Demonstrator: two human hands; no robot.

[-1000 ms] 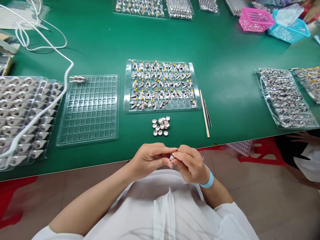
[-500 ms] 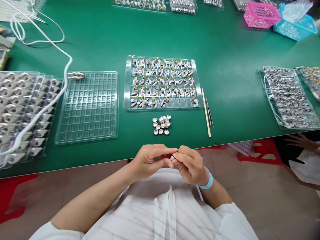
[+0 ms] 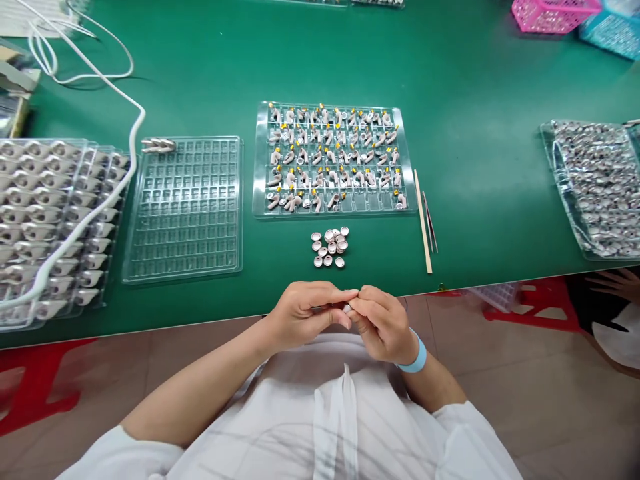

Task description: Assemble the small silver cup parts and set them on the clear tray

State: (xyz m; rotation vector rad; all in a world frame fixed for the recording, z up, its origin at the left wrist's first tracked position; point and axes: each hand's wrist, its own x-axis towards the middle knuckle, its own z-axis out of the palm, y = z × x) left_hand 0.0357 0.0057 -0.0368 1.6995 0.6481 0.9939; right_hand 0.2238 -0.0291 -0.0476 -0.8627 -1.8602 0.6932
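Compared with one second ago: camera view has shifted; the pink basket (image 3: pixel 555 16) and blue basket (image 3: pixel 613 32) at far right are now cut by the frame, and less of the far trays shows. The layout on the green worktop (image 3: pixel 470 127) is otherwise unchanged. Both hands keep nearly the same pose, fingertips meeting.

Left hand (image 3: pixel 303 315): index finger and thumb narrowed onto a small pale part (image 3: pixel 347 309). Right hand (image 3: pixel 383 325), wearing a light blue wristband (image 3: pixel 416 357): fingertips pinched on the same part from the right.

Part location: between the fingertips of both hands, just off the worktop's near edge. Appearance: whitish-grey, only a sliver exposed; full shape hidden by the fingers, cannot tell.

Surroundings: loose cluster of round silvery caps (image 3: pixel 332 247) beyond the hands, several overlapping. Farther still, clear parts tray (image 3: pixel 259 160) with rows of curved pale pieces, many yellow-tipped; gaps in its nearest row, toward the right. Wooden stick (image 3: pixel 422 220) and tweezers (image 3: pixel 429 221) lie side by side, right of the tray.
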